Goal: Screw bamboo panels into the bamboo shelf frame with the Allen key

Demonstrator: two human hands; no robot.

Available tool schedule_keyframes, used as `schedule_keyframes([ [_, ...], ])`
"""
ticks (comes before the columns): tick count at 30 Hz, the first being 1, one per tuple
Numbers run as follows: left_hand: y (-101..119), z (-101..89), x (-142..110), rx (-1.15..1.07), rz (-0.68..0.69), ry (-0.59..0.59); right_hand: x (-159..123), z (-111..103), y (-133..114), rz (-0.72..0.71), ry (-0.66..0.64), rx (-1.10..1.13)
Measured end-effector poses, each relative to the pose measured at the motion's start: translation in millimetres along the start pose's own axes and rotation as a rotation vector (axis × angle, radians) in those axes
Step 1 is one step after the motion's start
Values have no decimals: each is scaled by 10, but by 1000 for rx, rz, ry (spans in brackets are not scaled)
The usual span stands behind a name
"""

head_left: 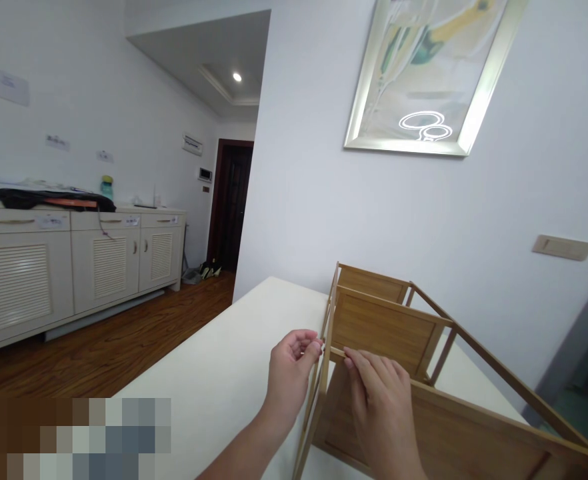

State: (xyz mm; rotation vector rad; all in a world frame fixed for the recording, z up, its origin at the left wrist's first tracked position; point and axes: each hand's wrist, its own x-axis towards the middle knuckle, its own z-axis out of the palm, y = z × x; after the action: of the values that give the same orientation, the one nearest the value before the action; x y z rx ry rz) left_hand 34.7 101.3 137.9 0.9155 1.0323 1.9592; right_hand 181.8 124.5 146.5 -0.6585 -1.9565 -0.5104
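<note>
A wooden shelf rack [389, 320] with several flat panels between slim side rails lies on the white table. My left hand [294, 360] is at the outer side of the near-left rail, thumb and fingertips pinched together against it. Whatever sits between those fingertips is too small to make out. On the inner side of the same rail, my right hand [381, 393] grips the top edge of a shelf panel [454, 427] near its left end. Its fingers hide part of that edge.
The white table [214, 373] runs up to the wall, where a framed picture [424, 80] and a switch plate [563, 247] are fixed. To the left stands a white cabinet [104, 260] with a bottle [107, 188] and a dark cloth-like item on top. A dark door [234, 207] is farther back.
</note>
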Motion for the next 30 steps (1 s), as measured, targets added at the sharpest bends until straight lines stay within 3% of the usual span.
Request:
schedule_keyframes([
  [7, -42, -20, -4, 176, -34, -103, -6, 1, 2, 8, -7, -6],
  [21, -67, -40, 23, 301, 131, -76, -27, 10, 9, 8, -19, -26],
  [30, -24, -37, -15, 206, 110, -52, -107, -47, 53, -29, -30, 4],
])
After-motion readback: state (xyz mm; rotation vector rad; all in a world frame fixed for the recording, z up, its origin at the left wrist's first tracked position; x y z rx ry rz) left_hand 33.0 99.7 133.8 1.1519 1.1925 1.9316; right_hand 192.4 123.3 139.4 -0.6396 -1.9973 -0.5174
